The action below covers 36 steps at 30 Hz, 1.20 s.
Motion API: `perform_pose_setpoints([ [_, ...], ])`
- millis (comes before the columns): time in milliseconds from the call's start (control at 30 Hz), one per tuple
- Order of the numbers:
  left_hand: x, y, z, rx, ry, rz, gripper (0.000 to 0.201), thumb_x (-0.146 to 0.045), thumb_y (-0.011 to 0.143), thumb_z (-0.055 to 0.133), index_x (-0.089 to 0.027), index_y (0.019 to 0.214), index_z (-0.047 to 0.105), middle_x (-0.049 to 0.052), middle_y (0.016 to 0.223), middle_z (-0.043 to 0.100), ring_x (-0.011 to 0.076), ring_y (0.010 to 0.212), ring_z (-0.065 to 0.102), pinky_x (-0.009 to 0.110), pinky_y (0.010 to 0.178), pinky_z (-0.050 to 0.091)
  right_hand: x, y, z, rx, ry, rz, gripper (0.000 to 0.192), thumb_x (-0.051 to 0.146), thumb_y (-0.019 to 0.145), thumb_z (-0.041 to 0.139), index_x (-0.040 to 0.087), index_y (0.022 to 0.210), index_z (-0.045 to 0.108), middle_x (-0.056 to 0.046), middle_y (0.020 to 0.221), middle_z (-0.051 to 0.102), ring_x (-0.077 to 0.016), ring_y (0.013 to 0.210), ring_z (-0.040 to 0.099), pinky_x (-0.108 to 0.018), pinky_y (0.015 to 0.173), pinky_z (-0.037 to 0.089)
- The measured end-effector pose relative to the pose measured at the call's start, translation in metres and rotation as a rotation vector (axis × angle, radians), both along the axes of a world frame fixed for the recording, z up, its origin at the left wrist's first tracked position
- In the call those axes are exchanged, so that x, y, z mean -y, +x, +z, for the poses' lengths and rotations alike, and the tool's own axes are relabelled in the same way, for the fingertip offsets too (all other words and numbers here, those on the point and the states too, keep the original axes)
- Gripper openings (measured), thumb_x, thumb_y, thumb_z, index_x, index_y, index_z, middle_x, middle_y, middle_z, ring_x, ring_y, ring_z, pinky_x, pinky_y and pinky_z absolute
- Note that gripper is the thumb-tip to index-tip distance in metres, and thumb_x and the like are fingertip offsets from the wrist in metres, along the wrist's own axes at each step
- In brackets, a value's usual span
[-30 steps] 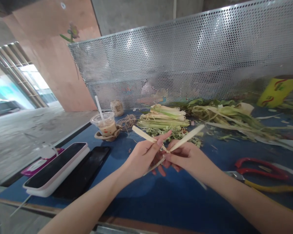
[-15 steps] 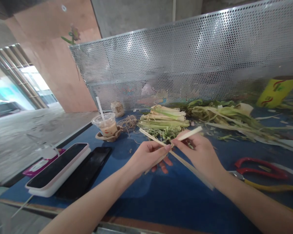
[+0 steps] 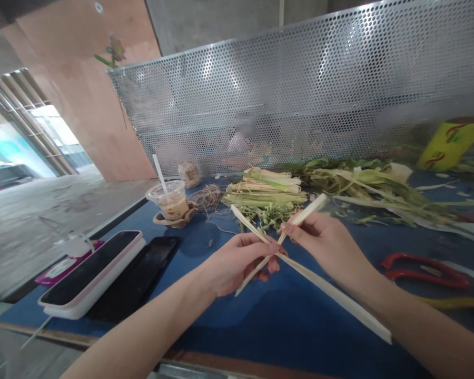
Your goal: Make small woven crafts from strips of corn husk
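Observation:
Two pale leaf strips cross each other above the blue table (image 3: pixel 284 321). My left hand (image 3: pixel 237 260) pinches them at the crossing point. One long strip (image 3: pixel 332 295) runs from the upper left down to the lower right, under my right forearm. My right hand (image 3: pixel 326 242) grips the shorter strip (image 3: pixel 310 208), which points up and right and comes out below my left hand. A bundle of cut green stalks (image 3: pixel 266 192) lies just beyond both hands.
At left lie a phone in a white case (image 3: pixel 90 273) and a black phone (image 3: pixel 142 273). An iced drink cup with a straw (image 3: pixel 169 200) and twine (image 3: pixel 207 197) stand behind. Red-handled scissors (image 3: pixel 422 263) lie at right, loose leaves (image 3: pixel 379 187) further back, before a perforated metal screen (image 3: pixel 300 95).
The long strip has slid further down to the right through the crossing. My right hand shifted up along the short strip, and my left hand re-pinched the crossing point.

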State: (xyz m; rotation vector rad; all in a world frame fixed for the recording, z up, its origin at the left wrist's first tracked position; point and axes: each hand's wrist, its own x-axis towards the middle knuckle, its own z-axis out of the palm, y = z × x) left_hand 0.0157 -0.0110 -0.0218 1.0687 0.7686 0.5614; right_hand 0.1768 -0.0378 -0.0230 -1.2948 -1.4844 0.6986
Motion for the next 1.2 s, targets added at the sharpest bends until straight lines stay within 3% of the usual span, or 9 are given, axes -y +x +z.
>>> perform_pose_setpoints([
  [167, 0.001, -0.002, -0.003, 0.0, 0.04, -0.02, 0.018, -0.029, 0.068, 0.068, -0.011, 0.069, 0.065, 0.0, 0.049, 0.056, 0.007, 0.049, 0.05, 0.017, 0.048, 0.038, 0.0, 0.003, 0.002, -0.011, -0.03, -0.004, 0.026, 0.039, 0.072, 0.059, 0.017, 0.059, 0.057, 0.004, 0.048, 0.046, -0.008, 0.044, 0.039, -0.022, 0.044, 0.031],
  [300, 0.001, -0.007, 0.001, 0.014, 0.115, -0.067, 0.018, -0.026, 0.071, 0.066, -0.011, 0.082, 0.066, 0.004, 0.066, 0.066, 0.006, 0.056, 0.054, 0.016, 0.056, 0.041, -0.008, 0.007, -0.006, -0.159, -0.058, 0.04, 0.03, 0.043, 0.072, 0.059, 0.016, 0.062, 0.055, 0.005, 0.047, 0.043, -0.0068, 0.043, 0.038, -0.021, 0.043, 0.03],
  [433, 0.001, -0.01, 0.005, 0.134, 0.148, -0.099, 0.049, -0.018, 0.07, 0.067, -0.016, 0.117, 0.051, 0.005, 0.074, 0.069, 0.0078, 0.062, 0.059, 0.018, 0.062, 0.043, -0.009, 0.005, -0.012, -0.425, -0.157, 0.327, 0.03, 0.044, 0.073, 0.06, 0.016, 0.083, 0.057, 0.002, 0.061, 0.056, -0.0089, 0.051, 0.051, -0.022, 0.049, 0.039],
  [533, 0.001, -0.01, 0.003, 0.146, 0.187, -0.09, 0.07, -0.017, 0.071, 0.067, -0.015, 0.132, 0.032, 0.004, 0.067, 0.067, 0.0098, 0.058, 0.059, 0.021, 0.06, 0.044, -0.003, 0.0, -0.009, -0.411, -0.239, 0.554, 0.025, 0.035, 0.072, 0.064, 0.017, 0.088, 0.056, 0.0, 0.065, 0.064, -0.0133, 0.061, 0.062, -0.026, 0.06, 0.046],
  [600, 0.001, -0.01, 0.002, 0.105, 0.231, -0.081, 0.075, -0.017, 0.072, 0.065, -0.016, 0.135, 0.025, 0.001, 0.062, 0.065, 0.0101, 0.056, 0.059, 0.022, 0.059, 0.044, 0.001, -0.002, -0.006, -0.355, -0.241, 0.607, 0.017, 0.03, 0.074, 0.063, 0.017, 0.082, 0.057, 0.0, 0.064, 0.066, -0.014, 0.064, 0.064, -0.026, 0.064, 0.047],
  [867, 0.003, -0.012, 0.011, -0.024, 0.38, -0.088, 0.056, -0.019, 0.076, 0.06, -0.025, 0.128, 0.041, 0.003, 0.074, 0.068, 0.0082, 0.056, 0.058, 0.02, 0.056, 0.042, 0.0, 0.003, -0.005, -0.035, -0.088, 0.287, 0.016, 0.027, 0.073, 0.059, 0.017, 0.061, 0.055, 0.001, 0.062, 0.059, -0.0134, 0.06, 0.059, -0.024, 0.056, 0.046],
  [967, 0.0, -0.01, 0.008, -0.054, 0.394, -0.105, 0.051, -0.023, 0.077, 0.059, -0.022, 0.125, 0.045, 0.005, 0.074, 0.069, 0.0115, 0.062, 0.061, 0.02, 0.057, 0.043, 0.001, 0.0, -0.005, -0.012, -0.125, 0.328, 0.018, 0.028, 0.074, 0.056, 0.018, 0.06, 0.053, 0.001, 0.059, 0.057, -0.0097, 0.049, 0.052, -0.021, 0.044, 0.04],
  [1067, -0.002, -0.008, 0.002, -0.104, 0.421, -0.131, 0.039, -0.028, 0.08, 0.055, -0.017, 0.117, 0.054, 0.005, 0.067, 0.068, 0.0131, 0.063, 0.063, 0.02, 0.054, 0.043, 0.002, -0.002, -0.004, -0.047, -0.234, 0.432, 0.011, 0.028, 0.076, 0.054, 0.019, 0.072, 0.057, 0.002, 0.057, 0.059, -0.0079, 0.043, 0.046, -0.018, 0.036, 0.032],
  [1200, -0.004, -0.005, -0.006, -0.181, 0.624, -0.077, 0.026, -0.032, 0.08, 0.053, -0.011, 0.08, 0.069, 0.006, 0.068, 0.068, 0.0116, 0.063, 0.06, 0.019, 0.054, 0.041, -0.003, -0.001, -0.007, -0.05, -0.274, 0.437, 0.013, 0.024, 0.075, 0.054, 0.017, 0.066, 0.059, 0.002, 0.056, 0.059, -0.0067, 0.043, 0.046, -0.018, 0.039, 0.034],
])
